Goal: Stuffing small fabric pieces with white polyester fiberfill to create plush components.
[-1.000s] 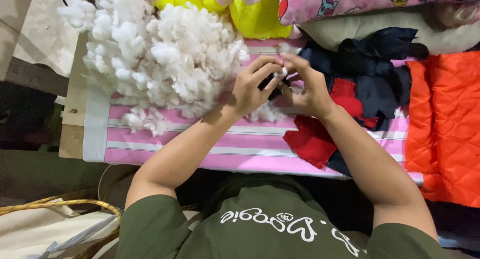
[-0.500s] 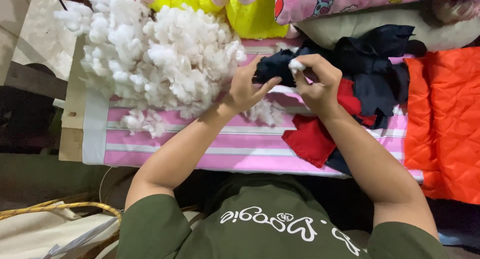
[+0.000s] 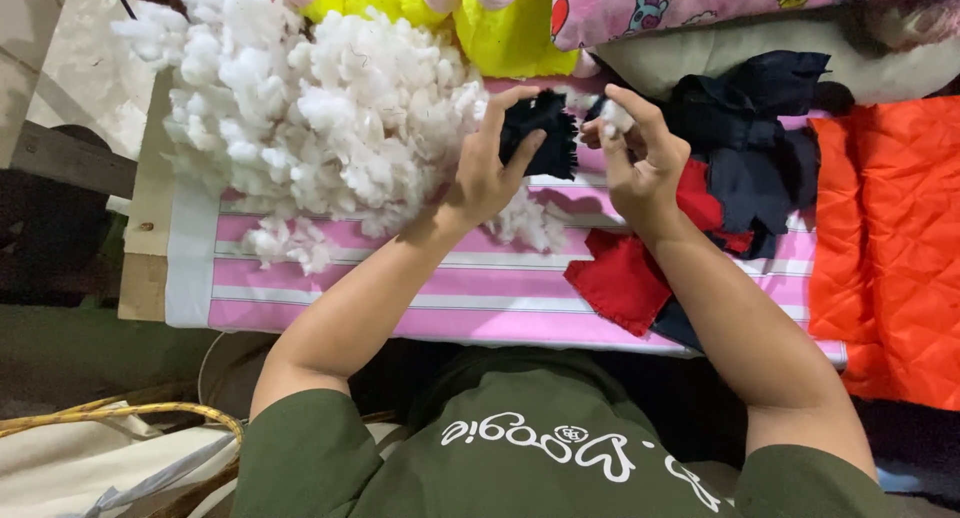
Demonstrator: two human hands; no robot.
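- Both hands rose since a moment ago: left hand [image 3: 487, 173] now grips small black fabric piece [image 3: 541, 130].
- Right hand [image 3: 640, 158] pinches white stuffing tuft [image 3: 614, 116], now apart from it.

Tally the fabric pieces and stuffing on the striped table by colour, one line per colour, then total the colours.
White: 1 heap of stuffing, plus a tuft in the right hand
Black: 1 small fabric piece in the left hand
Navy: 1 scrap pile
Red: 1 scrap group
Orange: 1 quilted sheet
Total: 5 colours
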